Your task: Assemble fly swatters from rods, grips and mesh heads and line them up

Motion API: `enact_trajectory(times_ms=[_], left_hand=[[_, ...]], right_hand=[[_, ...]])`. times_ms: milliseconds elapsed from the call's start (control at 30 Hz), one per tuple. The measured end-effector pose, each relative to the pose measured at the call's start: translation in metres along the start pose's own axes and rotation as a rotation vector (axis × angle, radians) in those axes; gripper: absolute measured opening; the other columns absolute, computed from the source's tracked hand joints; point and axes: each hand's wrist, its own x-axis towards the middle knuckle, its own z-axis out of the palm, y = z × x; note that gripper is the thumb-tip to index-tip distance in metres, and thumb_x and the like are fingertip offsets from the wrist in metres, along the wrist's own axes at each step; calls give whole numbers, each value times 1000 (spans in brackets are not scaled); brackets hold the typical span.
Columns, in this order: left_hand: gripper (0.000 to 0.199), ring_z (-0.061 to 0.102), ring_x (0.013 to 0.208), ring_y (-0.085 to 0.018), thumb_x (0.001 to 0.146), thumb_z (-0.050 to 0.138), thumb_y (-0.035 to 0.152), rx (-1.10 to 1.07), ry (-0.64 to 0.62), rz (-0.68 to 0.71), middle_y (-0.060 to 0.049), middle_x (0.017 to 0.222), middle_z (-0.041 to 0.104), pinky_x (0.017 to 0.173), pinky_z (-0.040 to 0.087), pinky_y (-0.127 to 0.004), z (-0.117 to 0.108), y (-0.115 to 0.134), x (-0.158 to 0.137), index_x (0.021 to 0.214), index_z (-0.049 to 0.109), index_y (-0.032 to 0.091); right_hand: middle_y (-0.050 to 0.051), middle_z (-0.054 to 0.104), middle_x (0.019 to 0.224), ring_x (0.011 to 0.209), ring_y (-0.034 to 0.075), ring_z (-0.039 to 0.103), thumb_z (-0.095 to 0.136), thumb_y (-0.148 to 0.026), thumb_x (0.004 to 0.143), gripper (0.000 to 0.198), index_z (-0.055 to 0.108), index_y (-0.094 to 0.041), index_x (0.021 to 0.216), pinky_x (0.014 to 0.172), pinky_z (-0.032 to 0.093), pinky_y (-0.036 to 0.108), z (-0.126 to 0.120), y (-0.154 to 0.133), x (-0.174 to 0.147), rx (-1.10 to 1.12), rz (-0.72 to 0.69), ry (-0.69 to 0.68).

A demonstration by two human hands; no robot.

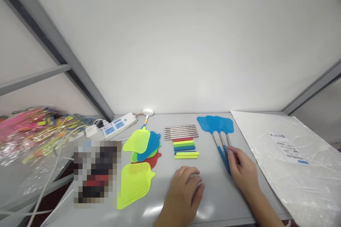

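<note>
Right fingers on rightmost blue swatter

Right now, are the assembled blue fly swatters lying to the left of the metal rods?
No, the assembled blue fly swatters lie to the right of the metal rods.

Left hand low and loosely curled, right hand in a pinch.

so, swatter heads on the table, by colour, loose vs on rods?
Blue heads on rods: 3
Loose yellow heads: 2
Loose blue head: 1
Loose green head: 1, mostly covered
Loose red head: 1, partly covered
Total visible: 8
</note>
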Motion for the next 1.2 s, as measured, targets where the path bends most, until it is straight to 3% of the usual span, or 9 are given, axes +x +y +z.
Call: enact_trajectory(times_ms=[67,167,300,467,567,633,767,1200], left_hand=[[15,56,97,-21,92,45,18,-67,8,-40,-8,108,60,86,49,-38,-9,-4,-15,98,59,21],[18,55,98,-21,94,42,19,-142,-3,-97,-9,105,60,85,50,-37,-15,-6,-21,95,59,21],[22,54,108,-22,94,42,21,-119,-102,-98,-9,115,59,94,48,-38,-9,-5,-7,109,59,22],[50,38,134,-31,91,51,30,108,-220,-38,-8,150,37,104,40,-51,28,9,28,140,41,28],[65,26,141,-36,89,55,34,202,-273,-18,-8,159,18,105,36,-57,57,23,51,149,29,29],[69,22,143,-36,88,55,30,243,-289,-28,-9,160,14,106,33,-59,73,29,63,151,24,27],[73,22,143,-35,85,52,19,301,-300,-36,-7,160,14,108,30,-58,83,30,76,151,23,28],[68,28,140,-31,88,47,18,451,-292,15,-2,159,21,105,35,-51,83,24,79,151,23,28]], right_hand=[[5,64,74,63,17,56,44,-41,92,33,67,-18,97,65,44,29,3,-5,-6,-57,-39,58],[4,61,72,65,18,55,44,-41,92,32,66,-18,96,65,43,30,2,-5,-14,-120,16,133],[6,63,78,70,20,57,46,-43,91,31,65,-19,95,67,44,31,-5,4,-21,-107,138,84],[4,63,79,73,20,58,45,-41,94,28,63,-20,97,72,44,33,-7,8,-19,-50,86,-68],[4,63,81,75,21,58,45,-39,94,26,62,-21,99,72,44,34,-7,9,-18,-23,82,-121],[5,63,83,76,21,58,44,-38,95,25,62,-22,100,72,44,35,-7,11,-19,10,91,-150],[5,64,87,77,21,59,43,-36,96,23,61,-24,104,73,46,35,-9,15,-20,76,78,-187],[3,64,83,71,18,59,46,-31,95,18,62,-25,102,68,47,32,-6,20,-16,166,42,-179]])
